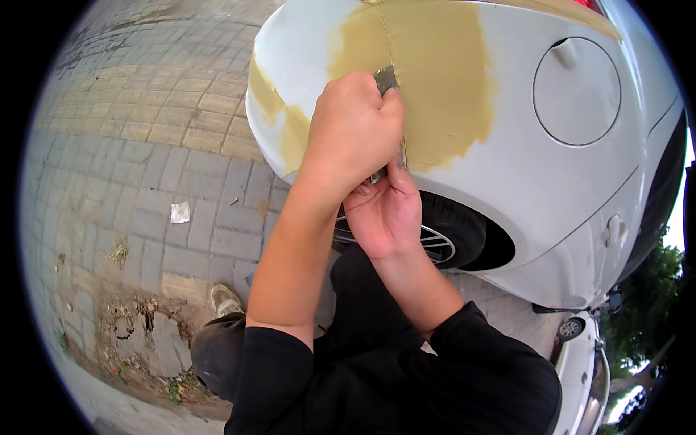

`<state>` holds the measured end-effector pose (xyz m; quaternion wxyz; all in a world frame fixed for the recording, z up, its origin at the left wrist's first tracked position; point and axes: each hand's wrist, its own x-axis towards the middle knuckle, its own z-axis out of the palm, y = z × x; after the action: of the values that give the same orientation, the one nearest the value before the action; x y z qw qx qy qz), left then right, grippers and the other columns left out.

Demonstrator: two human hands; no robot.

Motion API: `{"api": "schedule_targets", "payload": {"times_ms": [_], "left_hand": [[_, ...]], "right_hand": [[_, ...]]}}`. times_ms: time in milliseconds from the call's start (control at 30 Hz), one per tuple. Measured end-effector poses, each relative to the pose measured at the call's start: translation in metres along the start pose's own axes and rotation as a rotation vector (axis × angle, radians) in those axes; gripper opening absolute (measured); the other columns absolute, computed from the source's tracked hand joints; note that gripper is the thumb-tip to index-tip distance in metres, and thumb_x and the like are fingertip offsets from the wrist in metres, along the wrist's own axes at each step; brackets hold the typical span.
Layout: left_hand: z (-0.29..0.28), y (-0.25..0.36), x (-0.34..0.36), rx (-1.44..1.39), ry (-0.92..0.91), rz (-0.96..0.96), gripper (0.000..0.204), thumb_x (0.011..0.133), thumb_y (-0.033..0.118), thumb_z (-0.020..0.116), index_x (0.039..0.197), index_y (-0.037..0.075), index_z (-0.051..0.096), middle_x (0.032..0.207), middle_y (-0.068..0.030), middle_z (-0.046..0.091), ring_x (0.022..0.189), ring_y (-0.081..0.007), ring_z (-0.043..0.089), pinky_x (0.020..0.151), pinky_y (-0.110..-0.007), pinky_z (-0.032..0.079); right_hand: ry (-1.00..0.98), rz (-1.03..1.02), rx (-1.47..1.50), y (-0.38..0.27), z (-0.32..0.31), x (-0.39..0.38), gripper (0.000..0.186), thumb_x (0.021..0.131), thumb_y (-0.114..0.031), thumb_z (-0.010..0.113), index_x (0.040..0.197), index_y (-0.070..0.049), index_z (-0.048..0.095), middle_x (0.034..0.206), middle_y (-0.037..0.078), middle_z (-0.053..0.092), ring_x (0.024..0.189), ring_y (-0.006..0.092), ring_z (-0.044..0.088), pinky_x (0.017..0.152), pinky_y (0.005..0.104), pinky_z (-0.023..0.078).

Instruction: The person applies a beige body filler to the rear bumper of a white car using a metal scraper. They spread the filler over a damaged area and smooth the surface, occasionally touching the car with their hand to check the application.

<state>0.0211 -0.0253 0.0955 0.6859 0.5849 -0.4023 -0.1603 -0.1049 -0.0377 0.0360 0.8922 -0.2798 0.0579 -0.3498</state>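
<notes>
A white car's rear side panel (507, 87) stands in front of me, with tan filler (446, 87) spread over both sides of a seam between panel and bumper. My left hand (355, 123) is closed around the upper part of a thin dark grey piece (385, 78), set along that seam. Whether it is a scraper or folded sandpaper I cannot tell. Palm upward, my right hand (388, 214) grips the lower end of the piece just below the left hand. Most of the piece is hidden by my fingers.
Below the panel is the rear wheel (460, 228). A round fuel flap (577, 91) is at right. Paving bricks (138, 174) cover the ground at left, with a small white scrap (180, 212) and a broken patch (148, 333). Another white car (580, 370) stands at far right.
</notes>
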Motion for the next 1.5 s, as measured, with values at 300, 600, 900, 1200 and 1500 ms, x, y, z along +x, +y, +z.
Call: {"api": "schedule_targets", "payload": {"times_ms": [300,600,900,1200,1500], "left_hand": [[0.004,0.001,-0.006,-0.032,-0.014,0.037,0.032,0.091,0.015,0.059,0.070,-0.009,0.055,0.058,-0.0251,0.059,0.054,-0.0415,0.061,0.058,-0.048,0.051],[0.011,-0.003,-0.016,-0.120,0.030,0.040,0.029,0.094,0.014,0.060,0.073,-0.006,0.056,0.063,-0.0239,0.060,0.060,-0.0436,0.060,0.059,-0.049,0.047],[0.016,-0.006,-0.022,-0.043,0.085,0.050,0.020,0.098,0.009,0.061,0.087,-0.008,0.064,0.069,-0.0188,0.066,0.058,-0.0294,0.060,0.058,-0.039,0.047],[0.023,-0.008,-0.030,-0.204,0.171,0.073,0.021,0.098,0.009,0.063,0.081,-0.004,0.063,0.069,-0.0171,0.064,0.061,-0.0338,0.061,0.058,-0.043,0.047],[0.027,-0.009,-0.028,-0.186,0.191,0.089,0.019,0.098,0.007,0.063,0.085,-0.006,0.062,0.069,-0.0160,0.064,0.057,-0.0276,0.057,0.056,-0.038,0.044]], "right_hand": [[0.054,0.002,-0.051,-0.004,0.000,-0.003,0.026,0.113,-0.034,0.048,0.126,-0.016,0.061,0.113,-0.003,0.067,0.093,0.0128,0.058,0.083,0.0316,0.046],[0.217,0.038,-0.129,-0.009,0.010,-0.006,0.029,0.114,-0.036,0.045,0.126,-0.014,0.061,0.105,-0.003,0.067,0.087,0.0104,0.057,0.079,0.0313,0.047],[0.231,0.060,-0.149,-0.012,0.001,-0.005,0.035,0.115,-0.036,0.041,0.131,-0.011,0.059,0.108,-0.001,0.068,0.101,0.0133,0.064,0.091,0.0357,0.053],[0.186,0.091,-0.084,-0.013,-0.001,-0.004,0.038,0.114,-0.033,0.041,0.140,-0.009,0.054,0.130,0.005,0.064,0.120,0.0185,0.061,0.103,0.0387,0.050],[-0.084,0.103,0.046,-0.012,-0.040,-0.002,0.042,0.116,-0.030,0.035,0.148,-0.008,0.047,0.147,0.008,0.057,0.137,0.0212,0.054,0.113,0.0408,0.047]]}}
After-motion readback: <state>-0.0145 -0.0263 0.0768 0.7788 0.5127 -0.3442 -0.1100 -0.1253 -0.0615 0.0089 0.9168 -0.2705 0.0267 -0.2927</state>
